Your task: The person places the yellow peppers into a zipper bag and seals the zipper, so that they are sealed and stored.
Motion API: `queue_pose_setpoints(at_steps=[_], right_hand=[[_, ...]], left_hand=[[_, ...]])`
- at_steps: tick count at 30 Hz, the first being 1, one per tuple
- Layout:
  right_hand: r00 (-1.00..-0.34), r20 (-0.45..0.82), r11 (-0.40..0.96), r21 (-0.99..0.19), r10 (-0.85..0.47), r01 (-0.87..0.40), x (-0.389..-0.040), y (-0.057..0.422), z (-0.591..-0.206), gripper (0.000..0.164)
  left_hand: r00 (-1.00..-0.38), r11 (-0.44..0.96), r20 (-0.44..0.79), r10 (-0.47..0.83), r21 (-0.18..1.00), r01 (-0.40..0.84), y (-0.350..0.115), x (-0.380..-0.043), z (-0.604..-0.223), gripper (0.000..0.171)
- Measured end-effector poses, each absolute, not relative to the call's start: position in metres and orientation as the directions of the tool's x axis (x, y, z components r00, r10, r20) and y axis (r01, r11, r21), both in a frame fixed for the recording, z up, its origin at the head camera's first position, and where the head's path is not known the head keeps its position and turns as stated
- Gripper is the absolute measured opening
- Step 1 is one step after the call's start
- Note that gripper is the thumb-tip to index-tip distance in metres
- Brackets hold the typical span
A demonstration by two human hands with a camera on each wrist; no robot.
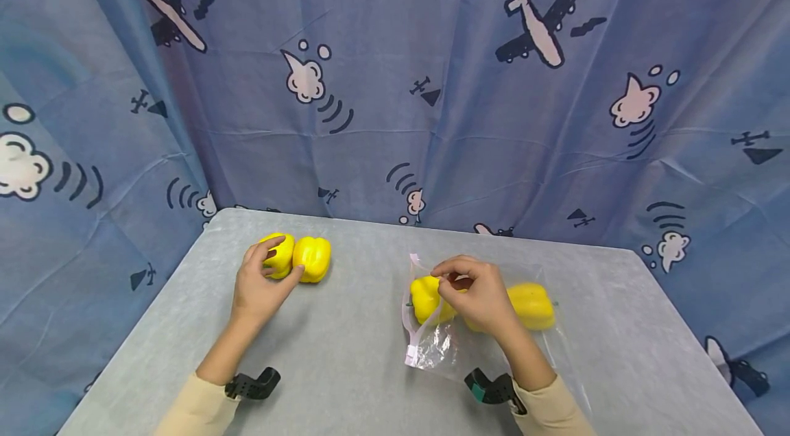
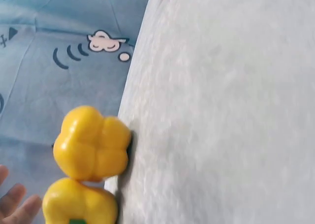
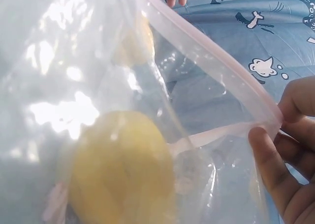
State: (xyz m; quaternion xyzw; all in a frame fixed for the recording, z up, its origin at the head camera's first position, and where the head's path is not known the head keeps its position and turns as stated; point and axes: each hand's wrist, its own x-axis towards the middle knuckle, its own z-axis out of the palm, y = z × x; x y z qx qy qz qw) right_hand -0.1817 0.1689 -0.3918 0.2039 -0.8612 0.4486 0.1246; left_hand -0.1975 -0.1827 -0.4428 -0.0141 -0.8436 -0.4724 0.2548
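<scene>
Two yellow bell peppers, a left one [image 1: 281,254] and a right one [image 1: 312,259], sit side by side on the grey-covered table. My left hand [image 1: 260,288] is spread at the left pepper, fingers beyond it and thumb near the right one. In the left wrist view its fingertips [image 2: 19,207] show at the lower left, apart from the peppers. My right hand [image 1: 478,288] pinches the pink-edged mouth of a clear zip bag [image 3: 216,56] between thumb and fingers, holding it raised and parted. Inside the bag lie yellow bell peppers [image 1: 532,306], partly hidden by my hand.
The bag's pink slider [image 1: 411,355] is at the near corner of its mouth. A blue curtain [image 1: 370,79] printed with planes and clouds hangs behind and beside the table [image 1: 364,367]. Black wrist-camera mounts [image 1: 253,384] sit on both wrists.
</scene>
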Motion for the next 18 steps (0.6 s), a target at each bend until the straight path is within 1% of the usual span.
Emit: queue_pose_setpoints(at_steps=[7, 11, 14, 18], right_hand=[[-0.883, 0.403, 0.506, -0.724, -0.241, -0.469, -0.183, 0.169, -0.393, 0.014], [-0.883, 0.403, 0.509, -0.722, -0.239, -0.467, -0.184, 0.170, -0.393, 0.014], [-0.887, 0.399, 0.514, -0.724, -0.232, -0.460, -0.184, 0.170, -0.393, 0.014], [-0.891, 0.395, 0.518, -0.726, -0.225, -0.453, -0.183, 0.170, -0.392, 0.014]], left_hand=[[-0.826, 0.598, 0.492, -0.276, 0.760, 0.253, -0.197, -0.202, -0.450, 0.052], [-0.810, 0.596, 0.496, -0.313, 0.767, 0.240, -0.205, -0.208, -0.456, 0.052], [-0.816, 0.577, 0.460, -0.351, 0.792, 0.198, -0.210, -0.211, -0.460, 0.051], [-0.844, 0.550, 0.367, -0.391, 0.829, 0.105, -0.218, -0.214, -0.465, 0.056]])
